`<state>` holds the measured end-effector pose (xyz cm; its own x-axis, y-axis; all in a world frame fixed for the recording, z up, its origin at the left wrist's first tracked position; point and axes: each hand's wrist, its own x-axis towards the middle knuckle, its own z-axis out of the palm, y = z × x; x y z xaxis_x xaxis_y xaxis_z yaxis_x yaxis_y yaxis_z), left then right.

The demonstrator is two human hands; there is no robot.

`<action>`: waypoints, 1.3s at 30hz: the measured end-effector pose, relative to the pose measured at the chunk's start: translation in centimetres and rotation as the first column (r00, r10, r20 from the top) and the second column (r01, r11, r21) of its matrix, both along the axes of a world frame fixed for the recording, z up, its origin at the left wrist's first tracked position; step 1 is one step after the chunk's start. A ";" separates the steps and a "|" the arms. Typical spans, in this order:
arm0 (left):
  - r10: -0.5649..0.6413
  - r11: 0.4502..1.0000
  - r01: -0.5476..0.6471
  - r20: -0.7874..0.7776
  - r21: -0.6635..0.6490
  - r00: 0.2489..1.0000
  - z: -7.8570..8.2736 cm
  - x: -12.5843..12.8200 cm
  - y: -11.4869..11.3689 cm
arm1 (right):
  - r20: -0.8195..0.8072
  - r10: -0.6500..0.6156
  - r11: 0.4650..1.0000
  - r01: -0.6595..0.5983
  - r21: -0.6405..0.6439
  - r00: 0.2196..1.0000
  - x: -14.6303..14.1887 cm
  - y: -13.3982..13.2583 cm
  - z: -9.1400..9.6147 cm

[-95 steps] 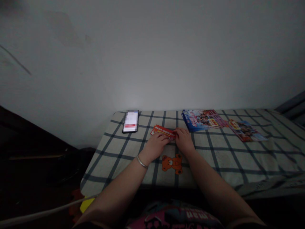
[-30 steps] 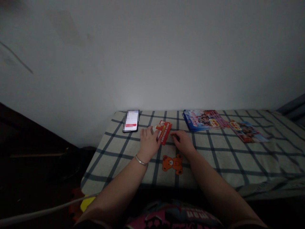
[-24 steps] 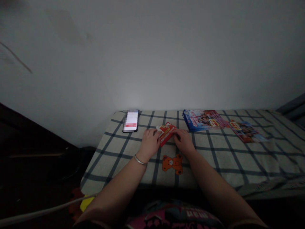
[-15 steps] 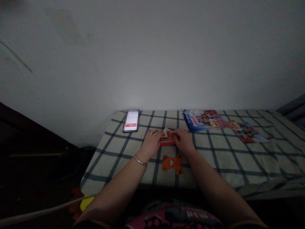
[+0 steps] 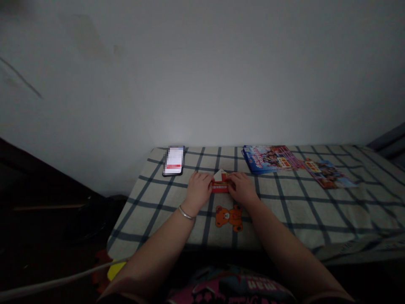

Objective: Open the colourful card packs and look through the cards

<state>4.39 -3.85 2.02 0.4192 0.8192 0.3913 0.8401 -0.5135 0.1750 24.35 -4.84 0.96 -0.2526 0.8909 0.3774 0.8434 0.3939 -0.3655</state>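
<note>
Between my hands lies a small folded piece of paper (image 5: 220,188), red with yellow print along its lower part and a white pointed flap at the top. My left hand (image 5: 199,188) pinches its left edge, fingertips closed on the paper. At the right edge, the thumb and fingers of my right hand (image 5: 242,188) grip the paper in the same way. The paper's side edges are partly hidden under my fingers. Just below it, an orange teddy bear picture (image 5: 229,218) shows on the checked tablecloth (image 5: 272,228).
A phone (image 5: 174,161) with a lit, blurred screen lies at the back left. Colourful printed leaflets (image 5: 268,159) are stacked at the back right, with another leaflet (image 5: 329,173) beside them. The wall (image 5: 221,84) rises behind the table. A pale cable (image 5: 63,279) crosses at lower left.
My left hand has drawn slightly left, its fingers moving off the top of the paper to its left edge. More of the white flap shows. The right hand has shifted slightly left.
</note>
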 end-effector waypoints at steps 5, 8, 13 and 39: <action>-0.008 1.000 0.008 -0.015 0.023 1.000 0.3 0.1 -0.3 | 0.032 0.017 1.000 -0.017 -0.010 0.999 -0.1 -0.4 0.2; -0.006 1.000 0.007 -0.028 0.025 1.000 0.3 0.2 -0.5 | 0.036 0.029 1.000 -0.029 -0.010 0.999 -0.2 -0.5 0.2; -0.016 1.000 0.017 -0.033 0.026 0.999 0.3 0.4 -0.8 | 0.040 0.017 1.000 -0.017 -0.011 0.999 -0.3 -0.3 0.2; -0.071 0.996 0.065 -0.091 -0.060 0.993 0.1 0.7 -0.8 | 0.103 0.071 0.995 -0.063 -0.079 0.992 0.3 -0.5 0.8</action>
